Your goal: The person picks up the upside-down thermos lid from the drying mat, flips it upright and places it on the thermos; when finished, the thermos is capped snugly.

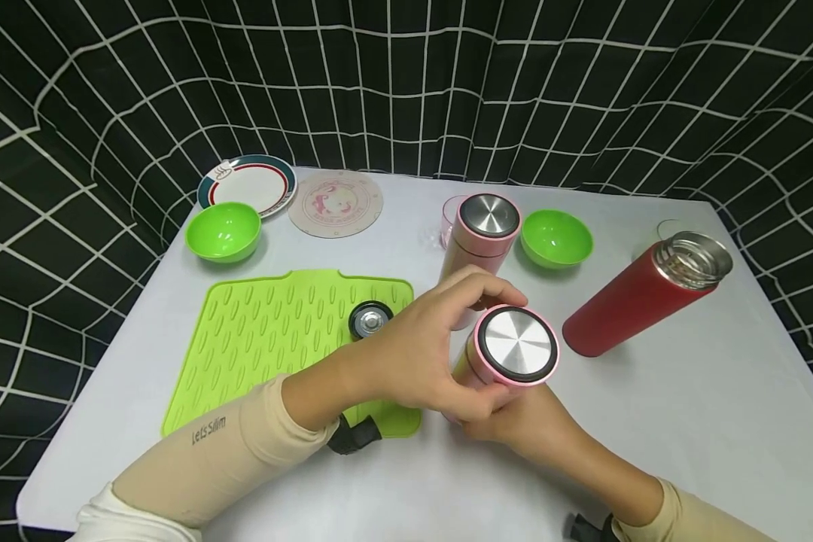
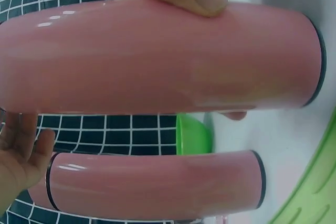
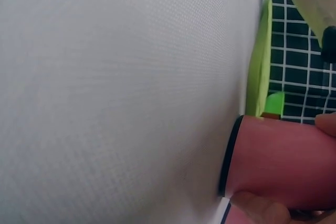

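Pink and glossy, the near flask stands upright near the table's front middle, just right of the green mat. Its flat steel lid top has a dark ring, and a dark band circles its base. Both the left hand and right hand wrap curled fingers round its body. A second pink flask stands just behind.

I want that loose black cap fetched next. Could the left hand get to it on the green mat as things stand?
Probably yes, once freed: the black cap lies uncovered on the green mat beside the left hand, which now grips the pink bottle.
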`<state>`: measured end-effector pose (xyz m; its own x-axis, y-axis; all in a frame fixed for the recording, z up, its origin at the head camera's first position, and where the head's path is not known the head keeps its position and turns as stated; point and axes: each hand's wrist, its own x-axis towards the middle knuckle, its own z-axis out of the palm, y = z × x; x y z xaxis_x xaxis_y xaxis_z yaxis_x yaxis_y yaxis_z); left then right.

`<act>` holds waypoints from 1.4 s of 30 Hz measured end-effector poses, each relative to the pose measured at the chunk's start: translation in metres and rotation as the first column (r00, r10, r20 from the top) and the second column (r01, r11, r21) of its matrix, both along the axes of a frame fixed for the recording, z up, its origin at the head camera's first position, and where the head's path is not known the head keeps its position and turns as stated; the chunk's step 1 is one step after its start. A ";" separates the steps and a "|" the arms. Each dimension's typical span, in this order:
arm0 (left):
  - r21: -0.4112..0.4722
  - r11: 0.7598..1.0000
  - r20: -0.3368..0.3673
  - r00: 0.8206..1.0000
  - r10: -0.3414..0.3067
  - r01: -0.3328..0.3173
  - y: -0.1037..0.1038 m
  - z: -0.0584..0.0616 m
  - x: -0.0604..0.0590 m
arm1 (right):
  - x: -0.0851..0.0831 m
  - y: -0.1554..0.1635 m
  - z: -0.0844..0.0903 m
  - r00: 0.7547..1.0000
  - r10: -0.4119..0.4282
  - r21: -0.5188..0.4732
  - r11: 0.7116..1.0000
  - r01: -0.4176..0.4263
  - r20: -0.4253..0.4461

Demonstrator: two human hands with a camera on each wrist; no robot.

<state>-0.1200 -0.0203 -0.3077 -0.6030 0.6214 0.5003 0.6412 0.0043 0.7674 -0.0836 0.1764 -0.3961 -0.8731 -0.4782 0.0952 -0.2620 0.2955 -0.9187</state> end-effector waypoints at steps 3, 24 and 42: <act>-0.021 1.000 0.007 1.000 0.014 -0.014 0.000 -0.001 0.001 | 0.001 0.001 0.000 1.000 -0.013 0.001 1.000 0.013 0.001; -0.044 0.999 0.054 0.999 0.010 -0.008 0.002 -0.001 -0.004 | -0.001 0.003 -0.003 0.997 0.063 -0.078 0.995 -0.066 -0.033; -0.129 0.992 0.023 1.000 -0.012 0.015 0.000 0.002 -0.006 | 0.002 -0.002 0.000 0.999 -0.033 -0.008 0.999 0.033 0.025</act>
<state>-0.1257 -0.0203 -0.3056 -0.6039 0.6880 0.4024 0.6251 0.0957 0.7747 -0.0817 0.1745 -0.3961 -0.8906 -0.4482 0.0777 -0.2295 0.2955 -0.9274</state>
